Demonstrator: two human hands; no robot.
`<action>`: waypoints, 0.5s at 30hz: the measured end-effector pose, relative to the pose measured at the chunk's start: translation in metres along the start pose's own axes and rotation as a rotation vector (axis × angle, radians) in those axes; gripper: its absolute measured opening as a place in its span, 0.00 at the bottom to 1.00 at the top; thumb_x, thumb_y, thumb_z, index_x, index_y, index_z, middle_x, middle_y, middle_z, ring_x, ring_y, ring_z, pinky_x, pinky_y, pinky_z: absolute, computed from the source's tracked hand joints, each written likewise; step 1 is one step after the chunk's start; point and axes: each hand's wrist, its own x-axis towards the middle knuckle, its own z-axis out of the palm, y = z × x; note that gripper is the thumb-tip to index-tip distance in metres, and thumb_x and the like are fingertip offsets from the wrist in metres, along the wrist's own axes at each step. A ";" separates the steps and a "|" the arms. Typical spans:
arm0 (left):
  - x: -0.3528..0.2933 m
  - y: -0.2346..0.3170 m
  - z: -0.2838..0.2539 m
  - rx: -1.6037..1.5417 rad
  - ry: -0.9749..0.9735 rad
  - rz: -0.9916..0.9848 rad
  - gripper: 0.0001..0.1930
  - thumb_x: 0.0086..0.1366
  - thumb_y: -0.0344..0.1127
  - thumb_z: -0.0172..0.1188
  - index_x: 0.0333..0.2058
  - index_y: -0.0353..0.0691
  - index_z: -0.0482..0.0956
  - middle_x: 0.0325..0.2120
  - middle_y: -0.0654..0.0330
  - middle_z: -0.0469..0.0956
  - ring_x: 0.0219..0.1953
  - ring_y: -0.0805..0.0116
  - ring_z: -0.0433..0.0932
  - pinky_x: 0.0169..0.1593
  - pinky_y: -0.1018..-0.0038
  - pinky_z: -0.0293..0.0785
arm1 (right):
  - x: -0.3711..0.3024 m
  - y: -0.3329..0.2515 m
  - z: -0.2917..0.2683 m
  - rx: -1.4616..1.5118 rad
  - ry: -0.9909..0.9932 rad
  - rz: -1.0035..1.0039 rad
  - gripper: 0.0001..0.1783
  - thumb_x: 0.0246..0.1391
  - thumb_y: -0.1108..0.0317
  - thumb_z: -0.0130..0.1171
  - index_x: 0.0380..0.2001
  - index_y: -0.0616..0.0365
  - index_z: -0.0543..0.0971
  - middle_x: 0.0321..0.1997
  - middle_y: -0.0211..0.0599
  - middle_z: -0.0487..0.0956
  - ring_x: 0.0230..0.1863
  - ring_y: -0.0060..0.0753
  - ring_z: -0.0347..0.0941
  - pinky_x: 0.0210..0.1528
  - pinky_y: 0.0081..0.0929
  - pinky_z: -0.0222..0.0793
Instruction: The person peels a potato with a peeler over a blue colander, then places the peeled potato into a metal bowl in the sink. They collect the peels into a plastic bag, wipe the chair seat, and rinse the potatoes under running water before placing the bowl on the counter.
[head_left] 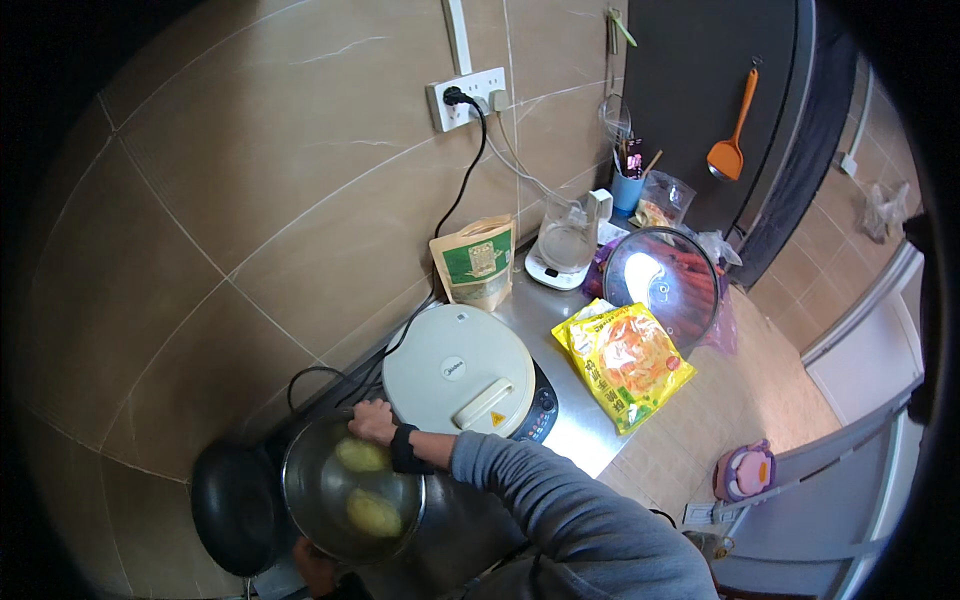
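A round metal bowl [313, 478] is between my hands at the lower left, with two pale yellow, oval, potato-like pieces [372, 513] inside. My right hand [374, 422], a black band on its wrist, is closed on the bowl's far rim. At the near left rim my left hand [316, 566] holds the bowl's side; some of its fingers are hidden. Close beside the right hand sits a cream electric griddle [440, 345] with its lid down and handle facing me.
A black frying pan [232, 500] stands left of the bowl. Behind the griddle are a brown-green pouch [478, 262] and a glass kettle [565, 245]. Yellow food packets [630, 365] and a glass lid [655, 270] lie right. A black cord [470, 180] runs down the wall.
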 end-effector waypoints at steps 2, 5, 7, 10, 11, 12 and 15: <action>0.005 -0.001 0.000 0.224 0.032 0.102 0.23 0.57 0.30 0.67 0.50 0.34 0.71 0.48 0.48 0.75 0.49 0.57 0.76 0.48 0.60 0.76 | 0.015 0.000 -0.003 0.005 0.002 -0.046 0.25 0.50 0.59 0.58 0.50 0.63 0.80 0.60 0.66 0.68 0.60 0.66 0.63 0.61 0.52 0.64; 0.019 -0.008 0.006 0.174 0.173 0.067 0.28 0.54 0.29 0.71 0.52 0.35 0.67 0.50 0.49 0.71 0.53 0.57 0.71 0.53 0.60 0.71 | 0.037 0.001 -0.004 0.040 0.012 -0.029 0.26 0.50 0.58 0.57 0.51 0.61 0.80 0.59 0.64 0.70 0.61 0.66 0.62 0.63 0.51 0.63; 0.038 -0.014 0.006 0.200 0.125 0.125 0.30 0.55 0.31 0.72 0.52 0.36 0.65 0.50 0.51 0.69 0.53 0.58 0.69 0.56 0.60 0.67 | 0.052 0.004 -0.002 0.050 0.056 -0.054 0.25 0.50 0.57 0.57 0.47 0.63 0.81 0.56 0.64 0.73 0.60 0.66 0.63 0.61 0.51 0.63; 0.060 -0.020 0.008 0.146 0.179 0.150 0.27 0.54 0.31 0.72 0.49 0.37 0.66 0.45 0.54 0.68 0.52 0.59 0.67 0.58 0.61 0.63 | 0.075 0.010 -0.002 0.082 0.139 -0.129 0.24 0.49 0.56 0.56 0.40 0.67 0.83 0.51 0.64 0.77 0.56 0.63 0.67 0.58 0.48 0.63; 0.066 -0.021 0.009 0.191 0.173 0.176 0.27 0.54 0.31 0.72 0.49 0.38 0.66 0.45 0.54 0.68 0.51 0.59 0.67 0.57 0.61 0.64 | 0.081 0.011 -0.004 0.104 0.199 -0.149 0.24 0.50 0.56 0.57 0.40 0.68 0.82 0.51 0.63 0.77 0.57 0.63 0.67 0.59 0.49 0.63; 0.072 -0.020 0.009 0.204 0.166 0.186 0.28 0.54 0.30 0.72 0.49 0.38 0.66 0.45 0.54 0.69 0.51 0.59 0.68 0.57 0.61 0.64 | 0.087 0.012 -0.007 0.096 0.183 -0.151 0.24 0.51 0.56 0.57 0.40 0.69 0.82 0.52 0.62 0.77 0.58 0.63 0.67 0.59 0.50 0.63; 0.085 -0.021 0.010 0.239 0.201 0.284 0.27 0.54 0.30 0.72 0.49 0.39 0.66 0.44 0.54 0.70 0.49 0.59 0.69 0.57 0.62 0.65 | 0.088 0.013 -0.023 0.198 0.111 -0.116 0.27 0.53 0.55 0.58 0.46 0.69 0.79 0.55 0.59 0.76 0.62 0.64 0.65 0.61 0.50 0.63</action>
